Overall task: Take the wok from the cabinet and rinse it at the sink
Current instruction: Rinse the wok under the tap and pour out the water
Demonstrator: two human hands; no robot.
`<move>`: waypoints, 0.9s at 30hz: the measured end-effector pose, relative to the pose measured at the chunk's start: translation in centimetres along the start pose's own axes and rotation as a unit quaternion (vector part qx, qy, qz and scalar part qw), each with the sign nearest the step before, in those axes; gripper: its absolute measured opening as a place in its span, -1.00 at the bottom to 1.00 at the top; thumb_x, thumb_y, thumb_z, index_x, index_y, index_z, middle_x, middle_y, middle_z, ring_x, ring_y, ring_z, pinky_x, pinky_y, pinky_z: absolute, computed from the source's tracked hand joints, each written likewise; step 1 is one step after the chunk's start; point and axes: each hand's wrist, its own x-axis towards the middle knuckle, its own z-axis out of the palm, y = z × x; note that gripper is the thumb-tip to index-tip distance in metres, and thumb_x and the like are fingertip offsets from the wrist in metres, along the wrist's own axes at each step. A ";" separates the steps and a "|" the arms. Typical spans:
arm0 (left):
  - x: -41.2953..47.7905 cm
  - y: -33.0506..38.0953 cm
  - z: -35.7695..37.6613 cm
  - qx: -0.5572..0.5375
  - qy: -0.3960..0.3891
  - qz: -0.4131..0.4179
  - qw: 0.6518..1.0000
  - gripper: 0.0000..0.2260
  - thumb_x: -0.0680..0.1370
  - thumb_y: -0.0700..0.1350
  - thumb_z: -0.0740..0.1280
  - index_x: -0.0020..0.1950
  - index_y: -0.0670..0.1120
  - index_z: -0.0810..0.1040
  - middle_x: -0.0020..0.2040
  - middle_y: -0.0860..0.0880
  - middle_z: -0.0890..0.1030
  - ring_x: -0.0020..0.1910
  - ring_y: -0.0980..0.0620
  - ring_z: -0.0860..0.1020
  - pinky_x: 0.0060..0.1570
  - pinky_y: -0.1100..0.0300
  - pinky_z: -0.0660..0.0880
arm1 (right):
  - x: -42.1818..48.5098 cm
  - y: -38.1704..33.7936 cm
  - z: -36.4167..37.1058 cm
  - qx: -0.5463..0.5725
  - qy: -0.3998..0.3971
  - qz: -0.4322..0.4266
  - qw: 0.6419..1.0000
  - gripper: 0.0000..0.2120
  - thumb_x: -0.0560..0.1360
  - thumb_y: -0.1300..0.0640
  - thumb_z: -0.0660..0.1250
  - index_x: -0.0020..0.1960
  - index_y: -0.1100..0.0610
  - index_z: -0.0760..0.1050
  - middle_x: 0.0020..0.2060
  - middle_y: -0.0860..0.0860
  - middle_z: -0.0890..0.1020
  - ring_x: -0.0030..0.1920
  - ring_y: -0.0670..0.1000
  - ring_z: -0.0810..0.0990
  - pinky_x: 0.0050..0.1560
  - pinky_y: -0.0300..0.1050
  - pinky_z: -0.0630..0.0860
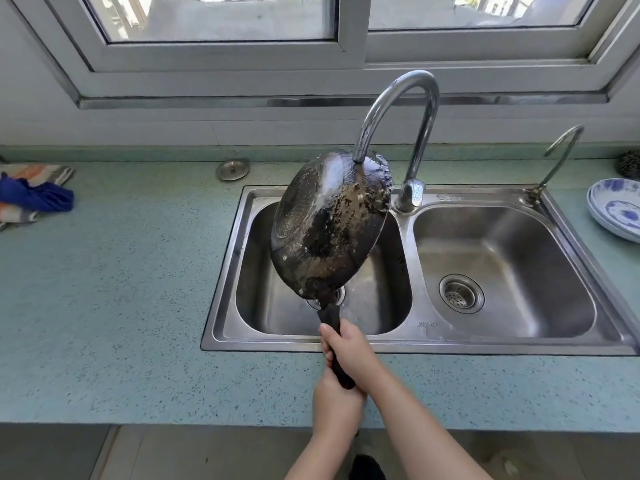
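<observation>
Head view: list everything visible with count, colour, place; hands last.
stainless-steel double sink: one, silver, set in counter
tall curved chrome faucet: one, silver, behind basin divider
blackened round metal wok: one, dark and patchy, tilted over left basin under faucet
small curved metal tap: one, silver, sink's right rear corner
round metal drain cover: one, silver, counter behind sink's left
blue-and-white patterned plates: apparently two stacked, right edge
blue cloth on striped cloth: one each, far-left counter
speckled teal countertop: one, around sink
right-hand grip: one, upper on black handle
left-hand grip: one, at handle end
</observation>
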 end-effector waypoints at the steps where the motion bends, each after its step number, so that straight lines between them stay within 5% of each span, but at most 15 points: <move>1: -0.1 0.0 -0.2 -0.002 -0.002 0.001 1.000 -0.72 0.43 -0.23 0.32 -0.25 0.16 0.37 -0.32 0.03 0.58 -0.40 0.01 0.52 -0.43 0.22 0.40 | 0.0 0.0 0.1 -0.011 0.005 -0.002 1.000 -0.76 0.59 0.19 0.15 -0.26 0.13 0.29 -0.47 0.00 0.40 -0.51 -0.11 0.34 -0.44 -0.26 0.37; 13: -1.3 -1.7 -1.3 0.009 -0.012 -0.016 1.000 -0.84 0.41 -0.18 0.35 -0.06 0.01 0.50 -0.25 0.00 0.62 -0.29 0.01 0.58 -0.40 0.26 0.42 | -1.6 0.9 1.4 -0.035 0.014 -0.002 0.999 -0.75 0.58 0.18 0.16 -0.27 0.11 0.29 -0.46 -0.01 0.41 -0.48 -0.10 0.35 -0.40 -0.24 0.36; 19: -1.7 -1.5 -2.7 0.013 -0.016 -0.003 1.000 -0.80 0.45 -0.24 0.32 -0.15 0.08 0.43 -0.36 0.07 0.53 -0.50 0.22 0.49 -0.59 0.45 0.34 | -1.7 0.5 2.7 -0.044 -0.001 -0.007 0.999 -0.74 0.58 0.21 0.15 -0.27 0.10 0.25 -0.45 -0.01 0.37 -0.48 -0.10 0.33 -0.43 -0.31 0.32; 27: -1.0 -1.6 -3.5 0.005 -0.026 -0.018 0.999 -0.93 0.31 -0.14 0.32 -0.25 0.02 0.50 -0.37 -0.04 0.60 -0.46 -0.05 0.49 -0.38 0.11 0.43 | -0.9 0.5 3.3 -0.086 0.014 0.004 0.996 -0.76 0.57 0.13 0.17 -0.27 0.08 0.26 -0.44 0.00 0.38 -0.47 -0.07 0.35 -0.36 -0.17 0.32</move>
